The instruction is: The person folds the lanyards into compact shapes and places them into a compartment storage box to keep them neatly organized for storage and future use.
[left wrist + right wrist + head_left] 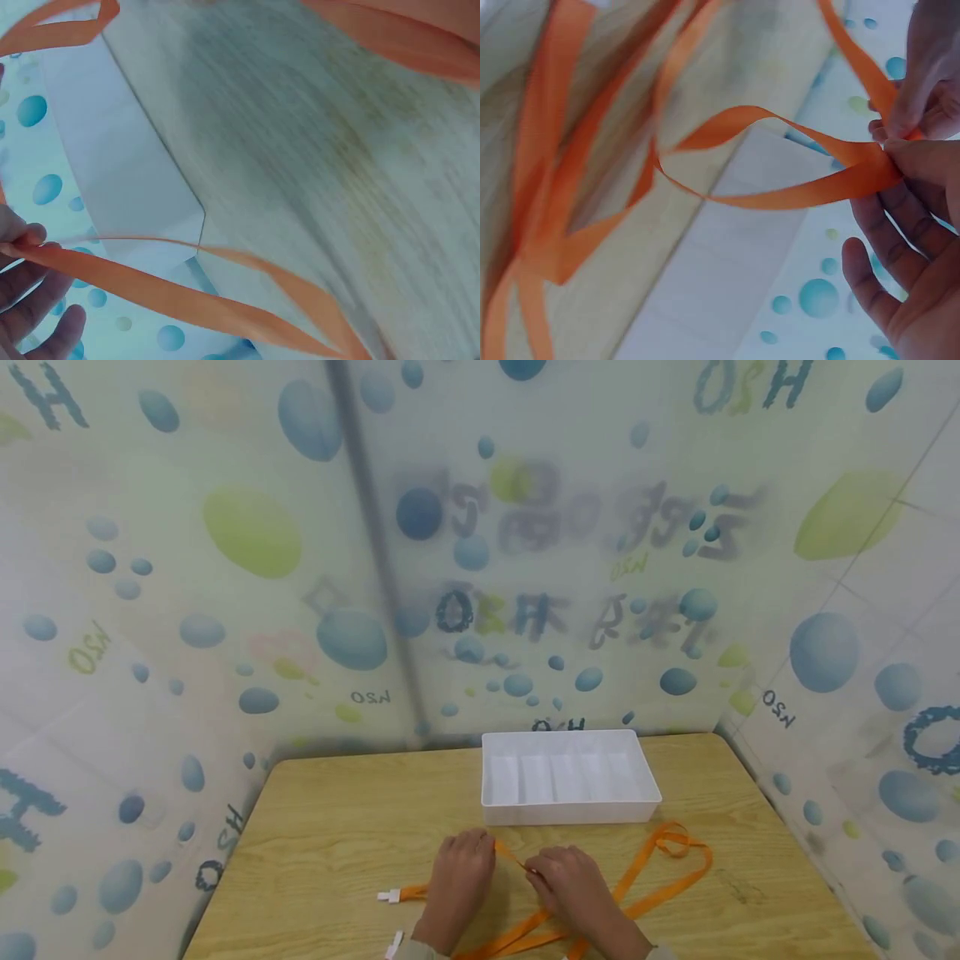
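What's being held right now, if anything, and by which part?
An orange strap. The left hand and right hand both pinch its flat band, with a short stretch between them. How far along its length can't be told.

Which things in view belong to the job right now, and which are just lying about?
Apparently in the job:
left hand
right hand
orange strap, held by both

Lying about, in neither hand:
white tray beyond the hands
white clips beside the left hand
orange lengths on the table, possibly the same strap
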